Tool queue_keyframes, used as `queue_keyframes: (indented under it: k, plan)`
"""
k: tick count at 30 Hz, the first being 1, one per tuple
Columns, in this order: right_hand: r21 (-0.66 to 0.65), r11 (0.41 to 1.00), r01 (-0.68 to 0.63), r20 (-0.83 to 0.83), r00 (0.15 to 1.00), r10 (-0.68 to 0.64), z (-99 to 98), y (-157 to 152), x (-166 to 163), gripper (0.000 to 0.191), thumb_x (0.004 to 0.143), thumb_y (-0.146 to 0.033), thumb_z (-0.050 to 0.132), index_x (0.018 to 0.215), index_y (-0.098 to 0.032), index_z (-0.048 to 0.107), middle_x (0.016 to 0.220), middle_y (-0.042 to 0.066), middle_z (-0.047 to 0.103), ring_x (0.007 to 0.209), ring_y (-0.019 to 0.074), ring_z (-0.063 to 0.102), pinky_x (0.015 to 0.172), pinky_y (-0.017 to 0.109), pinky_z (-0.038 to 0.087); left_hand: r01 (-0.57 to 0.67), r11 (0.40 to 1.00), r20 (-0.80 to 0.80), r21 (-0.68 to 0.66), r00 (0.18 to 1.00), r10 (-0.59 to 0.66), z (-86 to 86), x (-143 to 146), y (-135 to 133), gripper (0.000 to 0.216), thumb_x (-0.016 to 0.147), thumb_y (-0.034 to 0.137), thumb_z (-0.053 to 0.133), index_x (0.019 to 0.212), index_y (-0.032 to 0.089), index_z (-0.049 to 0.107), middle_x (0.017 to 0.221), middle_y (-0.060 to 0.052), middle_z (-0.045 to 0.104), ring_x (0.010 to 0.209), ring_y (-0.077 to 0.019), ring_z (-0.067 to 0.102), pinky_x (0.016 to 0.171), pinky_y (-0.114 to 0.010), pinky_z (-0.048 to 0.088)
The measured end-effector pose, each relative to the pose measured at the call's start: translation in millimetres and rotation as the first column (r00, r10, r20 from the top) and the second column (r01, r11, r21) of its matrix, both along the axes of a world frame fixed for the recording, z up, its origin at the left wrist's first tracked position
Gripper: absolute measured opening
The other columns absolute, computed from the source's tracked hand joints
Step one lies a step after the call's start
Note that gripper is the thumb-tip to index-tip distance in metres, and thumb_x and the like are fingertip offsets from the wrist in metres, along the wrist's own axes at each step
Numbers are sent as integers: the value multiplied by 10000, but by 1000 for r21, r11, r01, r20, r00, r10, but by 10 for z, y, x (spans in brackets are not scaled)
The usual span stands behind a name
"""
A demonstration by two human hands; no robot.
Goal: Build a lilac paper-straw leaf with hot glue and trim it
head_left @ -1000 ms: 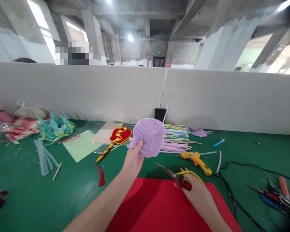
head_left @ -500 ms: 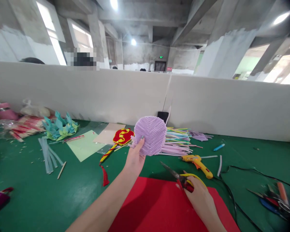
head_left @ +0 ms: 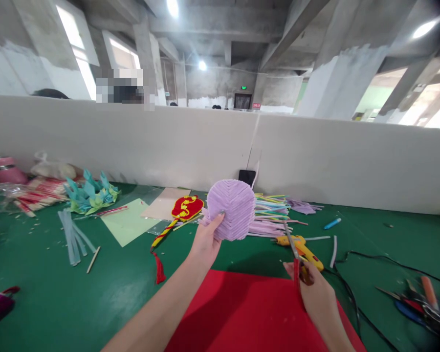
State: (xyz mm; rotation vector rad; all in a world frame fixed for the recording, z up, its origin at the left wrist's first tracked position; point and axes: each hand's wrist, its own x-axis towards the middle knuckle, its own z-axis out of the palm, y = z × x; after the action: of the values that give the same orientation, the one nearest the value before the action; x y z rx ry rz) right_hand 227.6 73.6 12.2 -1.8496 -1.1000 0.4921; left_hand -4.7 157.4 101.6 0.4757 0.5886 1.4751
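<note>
My left hand grips a round lilac pipe-cleaner panel by its lower left edge, thumb across the front. The panel is held up over the table, its strips slanting to a middle line. A pair of scissors with red on the handle is in my right hand, its blades pointing up and away. Beneath that hand lies a red sheet. Just beyond the scissors rests a yellow glue gun. Bundled pipe cleaners lie behind the panel, partly hidden by it.
Left of the panel lie a red and yellow fan-shaped piece with a tassel, a pale green sheet and clear glue sticks. Pliers and a black cord are at right. A white partition borders the green table.
My right hand has moved right and turned the scissors, so the blades now point upward instead of up-left. The lilac panel has shifted slightly right and down.
</note>
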Motion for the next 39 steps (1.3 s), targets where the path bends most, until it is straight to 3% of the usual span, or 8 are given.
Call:
queue_keyframes:
  k: [3,5,11,19,24,28,35,39]
  plan:
    - [89,996,-20,-308,950,47,176,13,-124,400,619,-535,701,787,-188,593,522,-20,570,432,120,469,421,236,343,48,999,-29,-18,998,-49,-27,40,-39,229,751,61,646,970,124,667,937,-69,742,853,-195,703,800,-298,573]
    - [152,987,-55,-506,853,126,283,27,-268,405,647,-535,699,803,-178,587,426,-66,447,373,81,349,378,218,254,78,996,-50,-42,996,-80,-75,89,-86,251,743,67,657,986,126,664,954,-73,739,877,-202,699,814,-299,569]
    - [257,965,-50,-726,650,227,264,58,-572,466,561,-455,801,850,-166,577,442,-90,406,403,52,320,392,191,224,230,967,-79,-110,968,-240,-290,309,-282,290,712,99,706,998,109,662,932,-96,741,874,-225,700,829,-321,563]
    - [276,961,26,-730,656,192,194,20,-518,423,507,-356,840,730,-185,523,549,-90,412,438,28,287,389,179,234,346,918,-73,-192,928,-365,-346,403,-359,194,718,114,701,912,102,690,906,-111,743,841,-242,706,832,-355,558]
    - [227,974,-18,-715,676,179,197,37,-491,431,558,-424,811,791,-190,533,506,-101,382,416,37,295,377,183,232,402,897,-223,-184,872,-437,-425,338,-277,311,665,110,758,967,93,690,922,-124,740,821,-237,709,801,-329,564]
    - [260,962,-77,-759,600,253,127,34,-487,412,672,-519,716,839,-192,528,553,-96,371,412,23,280,381,171,241,266,944,-269,-194,911,-312,-335,267,-199,312,696,98,727,1005,116,683,922,-98,743,760,-191,711,666,-246,584]
    - [271,943,-192,-811,482,331,102,15,-564,546,599,-716,633,775,-214,512,610,-63,448,405,41,341,362,186,311,125,989,-188,-75,973,-137,26,288,-128,365,775,84,635,1131,166,626,997,-66,729,734,-169,709,624,-249,603]
    - [187,950,-249,-787,541,297,165,-63,-604,536,608,-690,652,754,-195,510,566,-72,408,404,33,319,359,165,254,117,992,-199,-43,972,-123,137,348,-151,362,783,103,630,1137,174,625,1004,-69,728,722,-180,711,584,-251,606]
